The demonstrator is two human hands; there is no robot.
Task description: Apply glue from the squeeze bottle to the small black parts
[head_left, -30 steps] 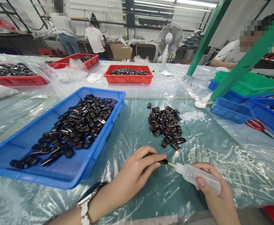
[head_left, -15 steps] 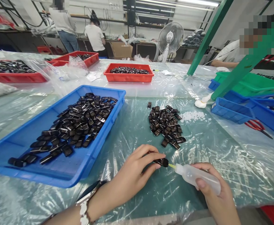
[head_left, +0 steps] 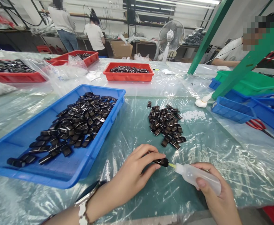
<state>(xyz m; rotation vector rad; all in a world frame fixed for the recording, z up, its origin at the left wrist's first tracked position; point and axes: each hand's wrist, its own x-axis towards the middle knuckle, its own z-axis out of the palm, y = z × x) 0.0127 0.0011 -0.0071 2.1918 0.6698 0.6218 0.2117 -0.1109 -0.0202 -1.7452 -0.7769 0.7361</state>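
Note:
Between the thumb and fingers of my left hand (head_left: 140, 168) is a small glossy black plastic part (head_left: 163, 162). My right hand (head_left: 215, 187) is wrapped round a translucent squeeze bottle (head_left: 199, 177), tilted with its yellow-green nozzle (head_left: 172, 165) pointing left. The nozzle's tip meets the end of the black part; whether anything comes out is too small to see. Just beyond my hands lies a pile of similar black parts (head_left: 165, 123) on the plastic-covered table. Beside that pile, small white pieces (head_left: 194, 115) are scattered.
A blue tray (head_left: 97, 156) holding many black parts stands at the left. Red trays (head_left: 129, 78) sit farther back. On the right are a green post (head_left: 240, 68), a small blue bin (head_left: 232, 111) and red-handled pliers (head_left: 256, 124). A person sits behind the post.
Both hands, the black part and the bottle hold nearly the same positions. The view has shifted very slightly.

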